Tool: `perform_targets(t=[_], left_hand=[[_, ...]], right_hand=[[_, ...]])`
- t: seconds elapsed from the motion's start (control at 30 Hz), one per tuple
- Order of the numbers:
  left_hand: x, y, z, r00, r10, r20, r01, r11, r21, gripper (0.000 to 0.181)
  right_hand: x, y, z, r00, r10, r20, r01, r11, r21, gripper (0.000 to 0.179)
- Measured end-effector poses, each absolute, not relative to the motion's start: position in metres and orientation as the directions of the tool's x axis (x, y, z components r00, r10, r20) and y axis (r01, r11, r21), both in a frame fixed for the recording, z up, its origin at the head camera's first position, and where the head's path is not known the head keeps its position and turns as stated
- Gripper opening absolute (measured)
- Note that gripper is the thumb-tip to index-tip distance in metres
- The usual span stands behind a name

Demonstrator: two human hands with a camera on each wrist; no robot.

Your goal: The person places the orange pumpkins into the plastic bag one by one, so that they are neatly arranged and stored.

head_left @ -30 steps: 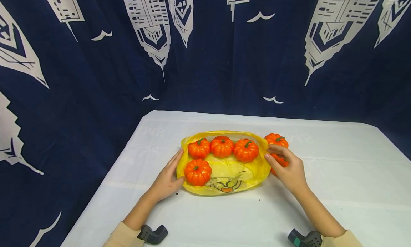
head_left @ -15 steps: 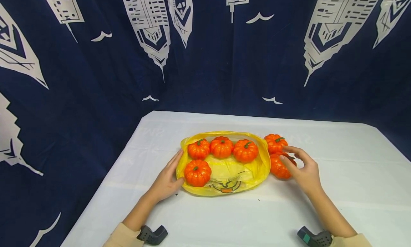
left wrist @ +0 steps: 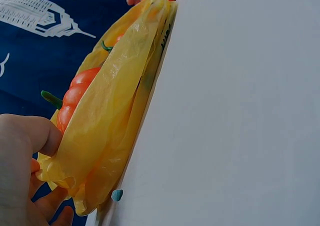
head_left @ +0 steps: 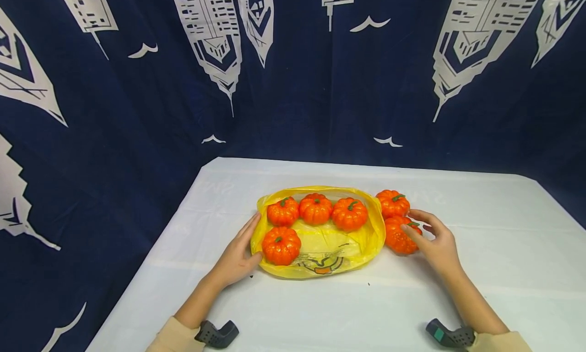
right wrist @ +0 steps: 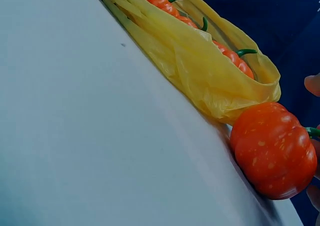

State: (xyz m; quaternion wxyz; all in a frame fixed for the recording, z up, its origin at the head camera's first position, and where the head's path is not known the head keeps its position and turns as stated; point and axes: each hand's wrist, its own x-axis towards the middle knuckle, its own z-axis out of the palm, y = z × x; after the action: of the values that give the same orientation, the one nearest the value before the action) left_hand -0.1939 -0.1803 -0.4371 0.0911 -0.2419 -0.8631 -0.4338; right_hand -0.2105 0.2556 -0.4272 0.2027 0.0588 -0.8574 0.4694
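Observation:
An opened yellow plastic bag (head_left: pixel 320 242) lies on the table with several small orange pumpkins (head_left: pixel 316 209) inside it, three along the back and one at the front left. My left hand (head_left: pixel 236 255) holds the bag's left end; the left wrist view shows its thumb (left wrist: pixel 42 133) bent at the rim and fingers around the crumpled end. To the right of the bag, my right hand (head_left: pixel 435 243) reaches over a speckled pumpkin (head_left: pixel 399 237), thumb and fingers spread about its stem side. In the right wrist view this pumpkin (right wrist: pixel 272 153) rests against the bag, with fingertips at the frame edge.
A second loose pumpkin (head_left: pixel 392 204) sits just behind the speckled one, close to the bag's right rim. White cloth covers the table (head_left: pixel 494 240). A dark blue curtain (head_left: pixel 293 118) with white building prints hangs behind the table's far edge.
My right hand has moved off the bag's right rim, rightward to the speckled pumpkin, which turns slightly in the last half second. The left hand and the bag have stayed put.

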Motion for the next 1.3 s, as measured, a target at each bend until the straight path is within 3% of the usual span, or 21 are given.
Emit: perform_targets(t=[0.57,1.3], left_hand=[[-0.1941,-0.1802,-0.4371,-0.861,0.344,0.375,0.506,0.505,0.700,0.086],[-0.1944,-0.1804,-0.4379,-0.861,0.342,0.376,0.506,0.512,0.694,0.086]], right_hand=[[-0.2104,0.2610,-0.4337,-0.986,-0.022,0.163,-0.145,0.584,-0.799,0.075],[-0.2104,0.2602,-0.4286,-0.986,0.003,0.164,-0.129,0.609,-0.782,0.079]])
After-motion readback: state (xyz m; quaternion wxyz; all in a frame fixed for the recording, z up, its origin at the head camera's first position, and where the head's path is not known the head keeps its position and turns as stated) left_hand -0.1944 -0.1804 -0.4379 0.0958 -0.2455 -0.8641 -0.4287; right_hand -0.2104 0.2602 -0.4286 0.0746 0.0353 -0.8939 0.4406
